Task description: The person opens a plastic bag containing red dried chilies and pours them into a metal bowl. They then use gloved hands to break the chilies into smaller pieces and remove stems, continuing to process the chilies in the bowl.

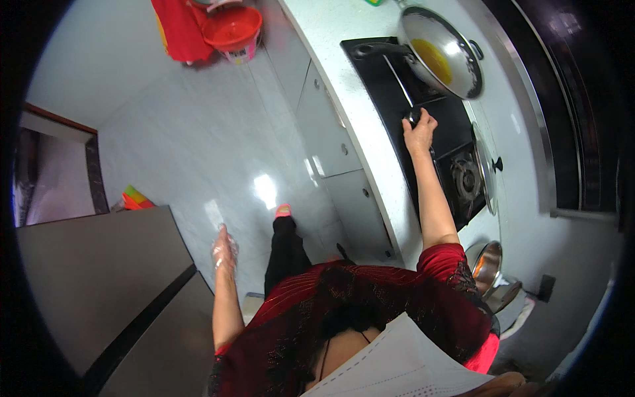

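Note:
My right hand is bare, with its fingers on a dark control knob of the black gas stove. Yellow liquid, which looks like oil, lies in a metal wok at the stove's far end, its dark handle pointing left. Nearer my right arm is an uncovered burner. A glass lid with a black knob leans by the wall behind it. Over the floor at the left, my left hand wears a clear plastic glove and holds nothing that I can see.
The white countertop runs along the stove, above grey cabinets. Metal bowls stand near my right elbow. A red basin sits on a bucket at the top left. A large grey appliance or cabinet fills the lower left.

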A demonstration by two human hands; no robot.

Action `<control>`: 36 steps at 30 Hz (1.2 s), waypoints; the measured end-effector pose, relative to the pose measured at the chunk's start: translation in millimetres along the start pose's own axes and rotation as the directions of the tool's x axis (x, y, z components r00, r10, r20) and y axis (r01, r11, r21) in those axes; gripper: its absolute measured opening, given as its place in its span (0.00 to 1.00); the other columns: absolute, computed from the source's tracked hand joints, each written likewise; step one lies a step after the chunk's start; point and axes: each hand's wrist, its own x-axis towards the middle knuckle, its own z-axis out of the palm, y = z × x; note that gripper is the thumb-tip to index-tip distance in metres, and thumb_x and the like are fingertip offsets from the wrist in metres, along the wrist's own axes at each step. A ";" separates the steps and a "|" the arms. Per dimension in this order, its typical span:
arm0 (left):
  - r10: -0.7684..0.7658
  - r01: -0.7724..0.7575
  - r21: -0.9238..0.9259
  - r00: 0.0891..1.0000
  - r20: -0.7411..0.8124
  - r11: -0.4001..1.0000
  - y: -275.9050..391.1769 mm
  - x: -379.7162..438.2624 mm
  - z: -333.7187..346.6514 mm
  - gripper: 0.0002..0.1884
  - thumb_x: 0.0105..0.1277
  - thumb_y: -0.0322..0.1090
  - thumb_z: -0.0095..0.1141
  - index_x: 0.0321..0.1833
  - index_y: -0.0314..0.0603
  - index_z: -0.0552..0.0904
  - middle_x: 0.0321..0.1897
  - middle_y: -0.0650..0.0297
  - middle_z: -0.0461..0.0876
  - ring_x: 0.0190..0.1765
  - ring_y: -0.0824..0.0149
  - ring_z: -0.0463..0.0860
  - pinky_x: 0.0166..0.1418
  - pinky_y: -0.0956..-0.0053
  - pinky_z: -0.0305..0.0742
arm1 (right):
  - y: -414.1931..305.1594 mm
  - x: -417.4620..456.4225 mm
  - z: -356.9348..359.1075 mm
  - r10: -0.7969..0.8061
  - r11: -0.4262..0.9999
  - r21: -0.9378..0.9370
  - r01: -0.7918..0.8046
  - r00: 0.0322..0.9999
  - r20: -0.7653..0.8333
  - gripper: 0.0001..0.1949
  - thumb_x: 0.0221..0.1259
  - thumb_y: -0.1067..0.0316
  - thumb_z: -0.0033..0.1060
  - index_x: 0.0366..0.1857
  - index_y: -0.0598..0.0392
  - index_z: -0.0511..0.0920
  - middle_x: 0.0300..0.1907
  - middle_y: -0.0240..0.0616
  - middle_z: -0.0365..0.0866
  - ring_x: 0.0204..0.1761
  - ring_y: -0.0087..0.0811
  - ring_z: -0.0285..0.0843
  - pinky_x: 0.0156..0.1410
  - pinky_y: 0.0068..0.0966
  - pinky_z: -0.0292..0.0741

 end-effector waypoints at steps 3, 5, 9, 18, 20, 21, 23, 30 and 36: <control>-0.040 0.042 0.085 0.999 -0.021 0.995 18.5 32.4 12.4 0.20 0.63 0.53 0.57 0.20 0.50 0.70 0.15 0.73 0.65 0.18 0.75 0.62 0.22 0.78 0.57 | 11.0 19.9 9.2 0.004 0.995 -0.103 0.007 0.994 0.105 0.33 0.54 0.58 0.67 0.64 0.51 0.63 0.56 0.57 0.65 0.53 0.55 0.71 0.58 0.40 0.71; -0.078 0.081 0.132 0.997 -0.022 0.988 17.8 47.9 11.0 0.20 0.63 0.53 0.57 0.20 0.50 0.71 0.15 0.73 0.65 0.19 0.75 0.62 0.23 0.78 0.57 | 26.1 27.2 14.4 -0.068 0.994 -0.078 0.083 0.981 0.181 0.29 0.56 0.60 0.65 0.62 0.53 0.66 0.52 0.56 0.70 0.51 0.52 0.73 0.57 0.39 0.72; -0.150 0.154 0.214 0.988 -0.033 0.965 24.6 77.6 21.5 0.21 0.64 0.53 0.55 0.20 0.49 0.70 0.14 0.73 0.65 0.17 0.75 0.61 0.22 0.77 0.55 | 22.5 21.5 7.1 -0.158 0.982 -0.060 0.179 0.953 0.260 0.21 0.57 0.67 0.62 0.56 0.57 0.72 0.47 0.53 0.74 0.47 0.50 0.75 0.54 0.36 0.72; -0.180 0.179 0.317 0.983 -0.027 0.931 31.0 103.2 39.2 0.22 0.67 0.52 0.50 0.19 0.49 0.68 0.12 0.73 0.61 0.15 0.77 0.59 0.19 0.78 0.51 | 14.0 30.5 8.8 -0.173 0.967 -0.130 0.219 0.940 0.294 0.19 0.57 0.71 0.62 0.54 0.59 0.72 0.45 0.53 0.74 0.46 0.49 0.76 0.53 0.36 0.73; -0.176 0.171 0.335 0.984 -0.016 0.926 32.7 107.4 39.2 0.22 0.67 0.52 0.50 0.19 0.49 0.68 0.12 0.73 0.61 0.15 0.77 0.59 0.19 0.78 0.51 | 11.8 31.5 8.1 -0.176 0.965 -0.135 0.225 0.937 0.302 0.19 0.57 0.71 0.63 0.53 0.59 0.72 0.45 0.53 0.75 0.45 0.48 0.76 0.52 0.36 0.73; -0.181 0.175 0.339 0.983 -0.014 0.924 33.7 108.1 39.3 0.22 0.67 0.52 0.50 0.19 0.49 0.68 0.12 0.73 0.61 0.15 0.77 0.59 0.19 0.78 0.51 | 11.0 31.9 7.3 -0.190 0.959 -0.146 0.243 0.934 0.302 0.19 0.57 0.71 0.63 0.53 0.59 0.73 0.45 0.52 0.75 0.45 0.48 0.76 0.52 0.35 0.73; -0.193 0.182 0.345 0.981 -0.004 0.921 36.4 109.4 37.8 0.22 0.67 0.52 0.50 0.19 0.50 0.68 0.12 0.73 0.61 0.15 0.76 0.59 0.20 0.78 0.51 | 11.8 30.8 6.3 -0.196 0.956 -0.151 0.251 0.931 0.306 0.19 0.57 0.71 0.63 0.53 0.60 0.73 0.45 0.52 0.75 0.45 0.47 0.76 0.52 0.35 0.73; -0.129 0.105 0.386 0.991 0.037 0.916 26.3 126.7 22.9 0.23 0.67 0.54 0.50 0.18 0.50 0.67 0.12 0.74 0.61 0.16 0.77 0.58 0.21 0.77 0.52 | 15.1 28.4 5.3 -0.142 0.966 -0.163 0.198 0.942 0.304 0.19 0.57 0.70 0.64 0.53 0.60 0.73 0.46 0.51 0.75 0.47 0.47 0.76 0.53 0.35 0.73; -0.131 0.100 0.412 0.990 0.047 0.906 36.8 120.3 30.5 0.23 0.67 0.55 0.49 0.18 0.50 0.67 0.13 0.73 0.61 0.17 0.77 0.59 0.21 0.77 0.52 | 18.1 29.8 6.4 -0.116 0.971 -0.163 0.173 0.944 0.310 0.19 0.57 0.69 0.64 0.53 0.60 0.73 0.47 0.52 0.75 0.48 0.48 0.76 0.54 0.35 0.73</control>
